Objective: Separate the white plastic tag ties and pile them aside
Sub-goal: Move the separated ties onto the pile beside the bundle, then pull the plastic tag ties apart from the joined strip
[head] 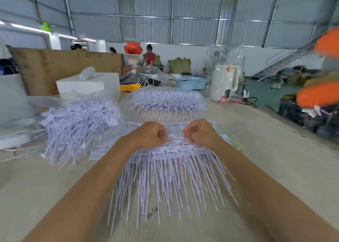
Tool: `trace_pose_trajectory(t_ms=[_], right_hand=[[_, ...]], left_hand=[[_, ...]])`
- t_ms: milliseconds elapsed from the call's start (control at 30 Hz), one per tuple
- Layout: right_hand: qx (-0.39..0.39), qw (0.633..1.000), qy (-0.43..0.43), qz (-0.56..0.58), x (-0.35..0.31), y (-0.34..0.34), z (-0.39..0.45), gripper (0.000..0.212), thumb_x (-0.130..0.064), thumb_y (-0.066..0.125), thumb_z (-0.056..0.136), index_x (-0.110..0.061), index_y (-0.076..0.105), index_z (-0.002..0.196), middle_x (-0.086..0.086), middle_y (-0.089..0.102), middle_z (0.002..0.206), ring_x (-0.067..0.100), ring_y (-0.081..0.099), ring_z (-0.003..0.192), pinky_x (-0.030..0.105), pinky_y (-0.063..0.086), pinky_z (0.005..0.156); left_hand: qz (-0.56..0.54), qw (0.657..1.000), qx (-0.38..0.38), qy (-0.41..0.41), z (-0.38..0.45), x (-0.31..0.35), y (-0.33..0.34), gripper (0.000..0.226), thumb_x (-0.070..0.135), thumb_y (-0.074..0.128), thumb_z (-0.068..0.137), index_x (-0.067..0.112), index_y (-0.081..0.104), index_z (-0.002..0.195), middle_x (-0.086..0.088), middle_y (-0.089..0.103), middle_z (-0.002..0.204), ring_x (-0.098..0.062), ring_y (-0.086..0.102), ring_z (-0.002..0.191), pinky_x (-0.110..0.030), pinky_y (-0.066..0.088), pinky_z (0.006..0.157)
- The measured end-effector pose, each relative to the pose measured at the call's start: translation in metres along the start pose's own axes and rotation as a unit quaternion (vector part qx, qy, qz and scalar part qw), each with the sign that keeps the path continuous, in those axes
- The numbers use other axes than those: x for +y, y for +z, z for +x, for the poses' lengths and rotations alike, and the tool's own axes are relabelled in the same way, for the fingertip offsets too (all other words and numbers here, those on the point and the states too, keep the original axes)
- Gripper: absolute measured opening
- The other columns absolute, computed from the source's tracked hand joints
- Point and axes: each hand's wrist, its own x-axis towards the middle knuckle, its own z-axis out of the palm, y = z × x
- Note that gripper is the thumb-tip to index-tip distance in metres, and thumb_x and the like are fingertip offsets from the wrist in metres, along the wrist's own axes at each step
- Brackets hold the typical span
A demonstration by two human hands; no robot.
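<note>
You are working at the near middle of the table (256, 168), both bare forearms reaching forward over it; your left hand (151, 134) and your right hand (199, 131) are sitting close together on the far edge of a joined sheet of white tag ties (170, 172), whose thin tails are fanning out toward you; the fingers of your left hand are curling inward and seem to be pinching the tag heads at the top of the sheet; the fingers of your right hand are also curling down onto the same row of heads, though motion blur is hiding exactly how much they are gripping; the two hands are lying just apart, with a short stretch of tag heads showing between them.

To the left, a loose pile of tag ties (78, 124) is lying on the table, partly on clear plastic wrap; farther away, beyond your hands, another bundle of tag ties (168, 100) is lying in clear plastic; a white block (88, 84) is standing at the far left behind the pile; a light blue basin (190, 83) and a clear bag of white material (224, 76) are sitting at the far end of the table; a person in a red top (150, 56) is standing in the background.
</note>
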Motion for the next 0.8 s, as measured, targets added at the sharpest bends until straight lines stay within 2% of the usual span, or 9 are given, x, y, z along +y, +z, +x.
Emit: trace_pose_trajectory(t_ms=[67,133,267,333,400,467,533,633,800], right_hand=[[0.021,1.0,-0.012,-0.017,0.014,-0.005,0.009,0.013,0.017,0.053,0.081,0.015,0.066,0.081,-0.007,0.059,0.045,0.004,0.053,0.041,0.019,0.041,0.045],[0.031,0.999,-0.035,-0.018,0.022,-0.004,0.012,0.011,0.016,0.058,0.081,0.014,0.068,0.087,-0.011,0.059,0.042,-0.004,0.055,0.042,0.011,0.043,0.047],[0.031,0.996,-0.063,-0.06,0.027,-0.002,0.015,0.011,0.008,0.06,0.084,0.006,0.071,0.088,0.005,0.065,0.071,-0.004,0.054,0.047,0.009,0.04,0.049],[0.029,0.994,-0.066,-0.082,0.027,-0.002,0.016,0.015,0.007,0.058,0.086,0.005,0.07,0.093,0.007,0.063,0.082,-0.004,0.053,0.048,0.006,0.039,0.047],[0.034,0.993,-0.067,-0.087,0.027,-0.002,0.014,0.02,0.009,0.052,0.088,0.006,0.068,0.1,0.011,0.061,0.088,0.003,0.054,0.055,0.005,0.039,0.046],[0.04,0.99,-0.093,-0.1,0.026,0.0,0.011,0.019,0.007,0.049,0.09,0.013,0.064,0.099,0.025,0.064,0.091,0.028,0.053,0.063,0.009,0.038,0.05],[0.031,0.982,-0.144,-0.115,0.023,0.002,0.008,0.022,-0.004,0.049,0.094,0.014,0.061,0.095,0.031,0.06,0.085,0.039,0.05,0.07,0.021,0.032,0.055],[0.013,0.972,-0.193,-0.131,0.016,0.002,0.004,0.021,-0.017,0.055,0.095,0.0,0.067,0.097,0.009,0.056,0.071,0.019,0.048,0.066,0.023,0.032,0.054],[0.037,0.974,-0.213,-0.061,0.013,-0.001,0.002,0.016,-0.006,0.064,0.086,0.005,0.061,0.074,-0.002,0.042,0.055,0.008,0.037,0.052,0.017,0.029,0.051]], left_hand=[[-0.054,0.998,-0.02,-0.011,0.005,-0.002,0.007,0.016,0.038,0.075,0.077,0.025,0.066,0.073,0.016,0.062,0.071,0.003,0.055,0.065,-0.007,0.037,0.056],[-0.068,0.998,0.004,-0.003,0.007,-0.005,0.012,0.02,0.041,0.078,0.072,0.026,0.064,0.071,0.013,0.061,0.069,0.002,0.056,0.065,-0.01,0.04,0.057],[0.103,0.992,0.077,-0.015,0.012,-0.009,0.019,0.034,0.046,0.058,0.088,0.019,0.06,0.108,-0.005,0.054,0.102,-0.027,0.051,0.104,-0.042,0.044,0.09],[0.171,0.983,0.061,-0.035,0.012,-0.008,0.022,0.028,0.047,0.047,0.094,0.022,0.06,0.098,-0.005,0.049,0.098,-0.031,0.047,0.108,-0.048,0.038,0.094],[0.156,0.984,0.076,-0.048,0.013,-0.005,0.023,0.027,0.045,0.048,0.094,0.022,0.062,0.091,-0.004,0.054,0.099,-0.029,0.048,0.109,-0.049,0.036,0.096],[0.135,0.983,0.122,-0.037,0.015,-0.003,0.025,0.026,0.044,0.053,0.092,0.022,0.065,0.1,-0.002,0.058,0.108,-0.026,0.048,0.11,-0.043,0.034,0.094],[0.11,0.979,0.169,-0.01,0.016,0.003,0.026,0.027,0.041,0.055,0.091,0.022,0.062,0.109,0.0,0.06,0.11,-0.024,0.051,0.109,-0.038,0.031,0.09],[0.075,0.973,0.218,0.022,0.015,0.011,0.025,0.021,0.035,0.059,0.09,0.021,0.06,0.106,0.003,0.065,0.099,-0.022,0.059,0.094,-0.034,0.031,0.086],[-0.051,0.986,0.156,-0.001,0.017,0.02,0.019,0.02,0.041,0.056,0.091,0.025,0.066,0.098,0.003,0.069,0.09,-0.02,0.062,0.09,-0.039,0.042,0.092]])
